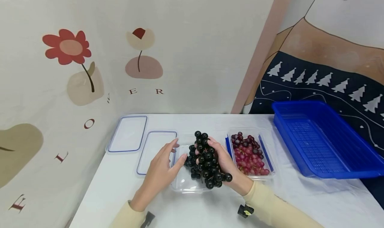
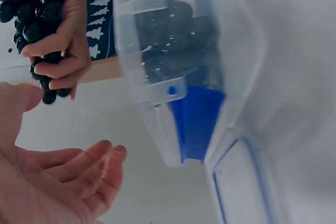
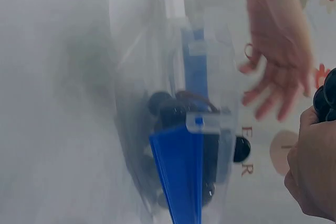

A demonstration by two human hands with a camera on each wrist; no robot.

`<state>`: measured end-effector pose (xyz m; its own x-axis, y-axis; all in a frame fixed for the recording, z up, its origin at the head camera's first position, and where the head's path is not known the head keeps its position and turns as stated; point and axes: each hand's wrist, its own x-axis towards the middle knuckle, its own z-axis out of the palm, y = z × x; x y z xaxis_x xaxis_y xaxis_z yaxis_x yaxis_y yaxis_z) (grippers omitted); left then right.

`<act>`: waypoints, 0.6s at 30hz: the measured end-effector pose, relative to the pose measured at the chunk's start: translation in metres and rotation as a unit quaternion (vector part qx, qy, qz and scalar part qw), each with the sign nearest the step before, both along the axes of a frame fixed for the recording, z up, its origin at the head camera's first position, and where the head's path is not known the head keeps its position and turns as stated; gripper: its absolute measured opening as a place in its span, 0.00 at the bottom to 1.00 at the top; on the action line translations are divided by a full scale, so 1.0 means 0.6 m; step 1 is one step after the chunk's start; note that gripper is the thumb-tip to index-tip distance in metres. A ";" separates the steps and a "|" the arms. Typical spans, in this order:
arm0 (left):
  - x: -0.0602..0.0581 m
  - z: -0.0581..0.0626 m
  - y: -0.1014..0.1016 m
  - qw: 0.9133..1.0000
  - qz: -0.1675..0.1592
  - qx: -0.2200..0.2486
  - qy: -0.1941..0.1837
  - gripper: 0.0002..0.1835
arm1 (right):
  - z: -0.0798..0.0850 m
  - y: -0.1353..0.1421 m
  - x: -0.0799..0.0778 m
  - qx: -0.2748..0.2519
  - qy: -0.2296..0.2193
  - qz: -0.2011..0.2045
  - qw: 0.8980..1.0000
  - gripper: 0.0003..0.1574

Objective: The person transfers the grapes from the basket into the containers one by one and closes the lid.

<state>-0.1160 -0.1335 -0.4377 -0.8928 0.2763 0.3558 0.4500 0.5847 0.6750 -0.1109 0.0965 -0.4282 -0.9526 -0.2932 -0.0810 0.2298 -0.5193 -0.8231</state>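
Observation:
My right hand (image 1: pixel 225 161) grips a bunch of black grapes (image 1: pixel 210 168), held up above a clear plastic container (image 1: pixel 187 188). More black grapes (image 1: pixel 192 161) lie inside that container, and the left wrist view shows them dimly through its wall. To the left of the bunch, my left hand (image 1: pixel 162 169) hovers with fingers spread and nothing in them. A gap separates its thumb from the bunch in the left wrist view. In the right wrist view the bunch is mostly out of frame behind the right hand (image 3: pixel 317 166).
Right of the hands stands a second clear container (image 1: pixel 271 164) filled with red and dark purple grapes (image 1: pixel 249 156). Two blue-edged clear lids (image 1: pixel 127 134) lie on the white table (image 1: pixel 99 194) at the left. A blue plastic basket (image 1: pixel 312 134) sits at the far right.

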 end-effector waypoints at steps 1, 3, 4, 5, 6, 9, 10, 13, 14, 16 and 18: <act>-0.003 0.003 0.003 1.000 -0.010 0.009 0.004 0.37 | -0.002 -0.004 0.001 0.005 0.002 0.007 1.000 0.27; -0.010 0.008 0.008 0.999 -0.033 0.029 0.007 0.35 | -0.006 -0.013 0.003 0.011 0.003 0.023 1.000 0.28; -0.014 0.010 0.011 0.998 -0.045 0.040 0.003 0.35 | -0.007 -0.016 0.003 0.012 0.005 0.029 1.000 0.29; -0.018 0.012 0.014 0.997 -0.058 0.050 -0.005 0.35 | -0.009 -0.019 0.004 0.014 0.005 0.035 0.999 0.30; -0.022 0.013 0.016 0.995 -0.069 0.063 -0.019 0.34 | -0.010 -0.022 0.004 0.013 0.004 0.042 0.999 0.31; -0.031 0.015 0.021 0.987 -0.099 0.103 -0.070 0.33 | -0.014 -0.031 0.003 0.000 -0.003 0.056 0.998 0.32; -0.033 0.015 0.020 0.984 -0.103 0.113 -0.088 0.33 | -0.015 -0.034 0.002 -0.005 -0.005 0.059 0.998 0.31; -0.038 0.014 0.018 0.973 -0.116 0.149 -0.130 0.32 | -0.015 -0.043 -0.002 -0.028 -0.007 0.068 0.997 0.26; -0.040 0.013 0.016 0.970 -0.119 0.158 -0.141 0.32 | -0.015 -0.046 -0.003 -0.036 -0.008 0.071 0.997 0.25; -0.042 0.010 0.014 0.963 -0.129 0.179 -0.155 0.30 | -0.014 -0.052 -0.004 -0.052 -0.009 0.079 0.995 0.23; -0.044 0.010 0.012 0.957 -0.134 0.200 -0.160 0.27 | -0.013 -0.058 -0.005 -0.067 -0.014 0.086 0.994 0.22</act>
